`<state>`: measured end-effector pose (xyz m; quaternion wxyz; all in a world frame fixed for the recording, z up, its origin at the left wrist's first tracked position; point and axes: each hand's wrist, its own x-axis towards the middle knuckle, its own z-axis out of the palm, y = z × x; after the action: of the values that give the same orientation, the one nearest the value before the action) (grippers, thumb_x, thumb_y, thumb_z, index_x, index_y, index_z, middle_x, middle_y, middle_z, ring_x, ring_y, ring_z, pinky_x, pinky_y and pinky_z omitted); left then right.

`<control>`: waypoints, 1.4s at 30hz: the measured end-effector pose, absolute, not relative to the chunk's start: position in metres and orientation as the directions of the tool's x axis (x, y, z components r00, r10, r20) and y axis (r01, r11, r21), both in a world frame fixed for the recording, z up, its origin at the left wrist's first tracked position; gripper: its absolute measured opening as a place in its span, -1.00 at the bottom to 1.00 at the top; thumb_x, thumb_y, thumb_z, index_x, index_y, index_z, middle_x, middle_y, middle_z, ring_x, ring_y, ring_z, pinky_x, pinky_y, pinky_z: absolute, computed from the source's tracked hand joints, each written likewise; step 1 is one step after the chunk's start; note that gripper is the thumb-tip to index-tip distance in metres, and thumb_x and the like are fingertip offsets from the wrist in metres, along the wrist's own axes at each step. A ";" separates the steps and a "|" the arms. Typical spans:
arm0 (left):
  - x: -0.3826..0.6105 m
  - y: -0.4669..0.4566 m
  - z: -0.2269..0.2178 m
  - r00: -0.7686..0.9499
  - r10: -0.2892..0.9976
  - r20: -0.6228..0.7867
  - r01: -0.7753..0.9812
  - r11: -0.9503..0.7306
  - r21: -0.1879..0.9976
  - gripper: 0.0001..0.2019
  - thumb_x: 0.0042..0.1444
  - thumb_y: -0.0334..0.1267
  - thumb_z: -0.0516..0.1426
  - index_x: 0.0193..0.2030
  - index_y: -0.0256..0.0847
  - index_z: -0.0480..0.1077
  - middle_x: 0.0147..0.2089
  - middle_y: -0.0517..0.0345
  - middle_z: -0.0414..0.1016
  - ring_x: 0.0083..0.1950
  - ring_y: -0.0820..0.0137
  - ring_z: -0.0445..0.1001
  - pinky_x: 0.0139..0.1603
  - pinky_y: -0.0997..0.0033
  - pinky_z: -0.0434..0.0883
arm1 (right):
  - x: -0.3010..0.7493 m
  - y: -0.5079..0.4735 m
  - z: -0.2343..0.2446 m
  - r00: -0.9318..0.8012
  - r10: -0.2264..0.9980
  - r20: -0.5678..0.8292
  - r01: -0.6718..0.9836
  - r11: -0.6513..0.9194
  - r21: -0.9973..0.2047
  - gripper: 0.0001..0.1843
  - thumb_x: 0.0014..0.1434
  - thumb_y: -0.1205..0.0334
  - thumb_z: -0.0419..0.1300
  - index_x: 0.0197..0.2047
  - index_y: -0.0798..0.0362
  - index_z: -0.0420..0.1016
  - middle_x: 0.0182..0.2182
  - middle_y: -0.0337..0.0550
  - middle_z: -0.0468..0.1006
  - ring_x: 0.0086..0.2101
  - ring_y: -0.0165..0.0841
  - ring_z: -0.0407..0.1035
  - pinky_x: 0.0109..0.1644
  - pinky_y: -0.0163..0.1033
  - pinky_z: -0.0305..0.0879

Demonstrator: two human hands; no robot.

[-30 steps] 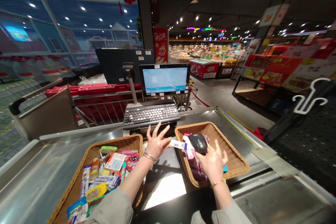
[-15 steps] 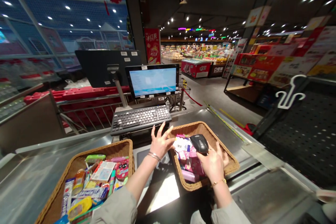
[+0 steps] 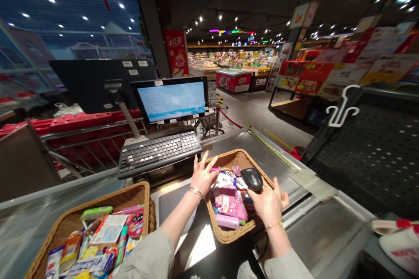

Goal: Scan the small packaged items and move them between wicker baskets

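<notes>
The mixed-goods basket (image 3: 137, 192) sits nearest, left of the pink-goods basket (image 3: 241, 158) on the metal tabletop (image 3: 262, 148). Over the right side of the pink-goods basket, the right hand (image 3: 268, 205) grips a black scanner (image 3: 251, 178). Over its left side, the left hand (image 3: 203, 178) pinches a white packet (image 3: 229, 179), other fingers spread. Change: the packet has shifted from the left rim of the pink-goods basket to above its contents, just beside the scanner. Consequence: the packet is inside the basket outline, apparently unreleased. The keyboard (image 3: 160, 154), then the monitor (image 3: 175, 100), stand beyond that basket, to its left
</notes>
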<state>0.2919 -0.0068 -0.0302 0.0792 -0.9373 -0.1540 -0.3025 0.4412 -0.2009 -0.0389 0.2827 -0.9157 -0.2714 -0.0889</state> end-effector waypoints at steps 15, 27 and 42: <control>0.361 -0.015 -0.045 0.878 0.313 0.363 0.361 -0.930 -0.071 -0.83 0.12 -0.12 0.23 -0.26 -0.16 0.54 0.43 0.03 0.18 0.50 -0.19 -0.19 0.39 -0.51 -0.13 | 0.471 -0.216 -0.031 0.889 0.364 0.279 0.458 -0.736 -0.499 -0.52 0.07 -0.17 0.12 -0.10 -0.08 0.62 0.06 -0.13 0.56 0.30 0.01 0.00 0.31 0.28 -0.34; 0.389 -0.025 -0.064 0.880 0.370 0.297 0.410 -0.908 -0.087 -0.74 0.23 -0.30 0.02 -0.22 -0.20 0.56 0.43 0.07 0.20 0.52 0.00 -0.18 0.49 -0.17 -0.12 | 0.486 -0.210 -0.035 0.878 0.380 0.290 0.477 -0.728 -0.492 -0.66 -0.01 0.01 0.18 -0.21 -0.11 0.65 0.07 -0.22 0.56 0.32 -0.04 0.02 0.33 0.22 -0.33; 0.388 -0.022 -0.063 0.859 0.426 0.283 0.465 -0.882 -0.084 -0.70 0.21 -0.33 -0.01 -0.12 -0.20 0.55 0.43 0.03 0.18 0.51 -0.06 -0.14 0.47 -0.25 -0.15 | 0.489 -0.203 -0.031 0.865 0.404 0.296 0.501 -0.713 -0.490 -0.65 0.05 -0.08 0.17 -0.21 -0.11 0.65 0.06 -0.19 0.56 0.31 -0.03 0.03 0.32 0.24 -0.26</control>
<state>0.3876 -0.0223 -0.0627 0.0746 -0.9613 -0.2317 -0.1292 0.4892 -0.2026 -0.0313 0.2882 -0.9217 -0.2456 -0.0839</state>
